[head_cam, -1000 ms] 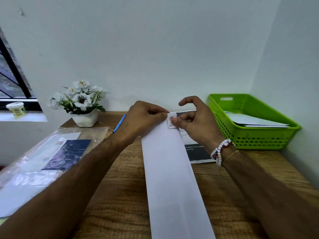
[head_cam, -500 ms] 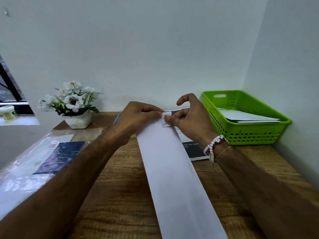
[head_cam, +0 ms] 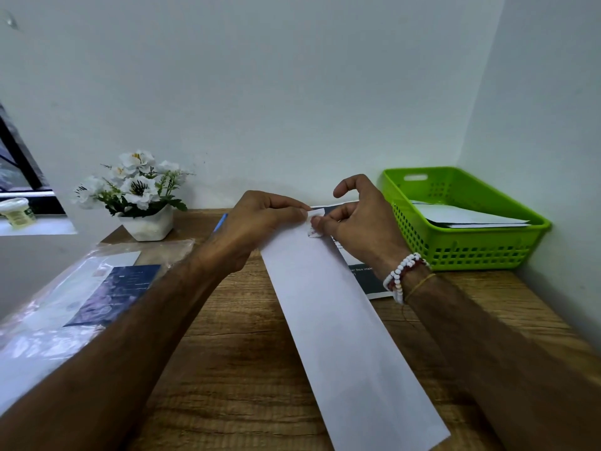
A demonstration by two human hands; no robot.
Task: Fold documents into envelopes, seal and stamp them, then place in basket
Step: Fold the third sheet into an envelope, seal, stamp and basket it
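A long white envelope (head_cam: 338, 320) lies lengthwise on the wooden desk (head_cam: 234, 353), running from the front edge to the far side. At its far end a small stamp (head_cam: 313, 230) is pinched between the fingertips of my left hand (head_cam: 260, 222) and my right hand (head_cam: 361, 222). My left hand also rests on the envelope's far left corner. The green plastic basket (head_cam: 468, 252) stands at the far right and holds white envelopes (head_cam: 461, 216).
A printed sheet (head_cam: 367, 281) with a dark panel lies under my right wrist. A clear plastic sleeve with papers (head_cam: 84, 288) covers the desk's left side. A white pot of flowers (head_cam: 143, 203) stands at the back left, and a blue pen (head_cam: 220, 221) lies behind my left hand.
Both hands stay together at the envelope's far end, and the stamp now sits slightly lower on the envelope. The camera has shifted, so the scene appears moved left.
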